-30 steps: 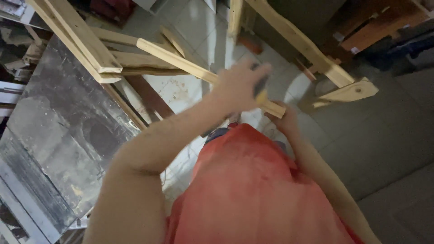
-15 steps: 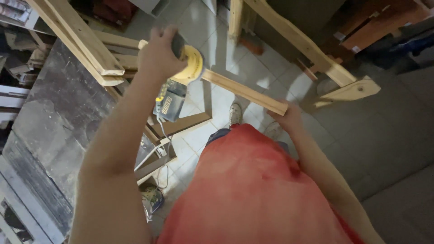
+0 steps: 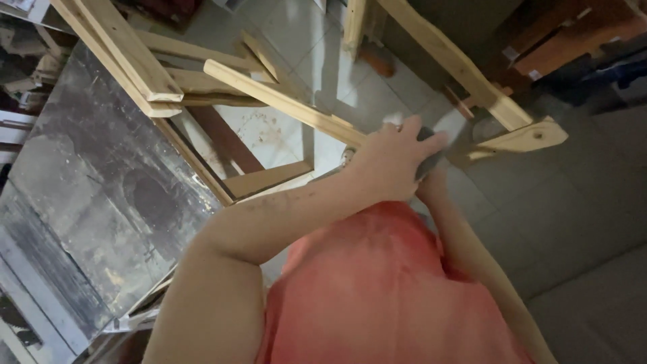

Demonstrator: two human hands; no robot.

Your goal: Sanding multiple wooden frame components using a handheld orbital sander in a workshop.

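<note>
A pale wooden rail [image 3: 283, 101] runs aslant from upper left to the middle, as part of a raw timber frame. My left hand [image 3: 391, 162] is closed over a dark hand tool [image 3: 431, 156] at the rail's right end; the tool is mostly hidden under my fingers. My right hand [image 3: 431, 192] lies just beneath the left one; only its wrist and forearm show, so its grip is hidden. My orange shirt fills the lower middle.
More timber beams [image 3: 465, 67] cross at the top, and one has a rounded end [image 3: 532, 135] at the right. A dark scuffed board [image 3: 87, 195] lies at the left. Pale floor tiles [image 3: 290, 34] show between the beams, and brown wooden boxes [image 3: 566, 34] stand at the upper right.
Half a second ago my left hand held the yellow-padded tool far up the rail to the left; it has slid back down to the rail's right end, over my right hand.
</note>
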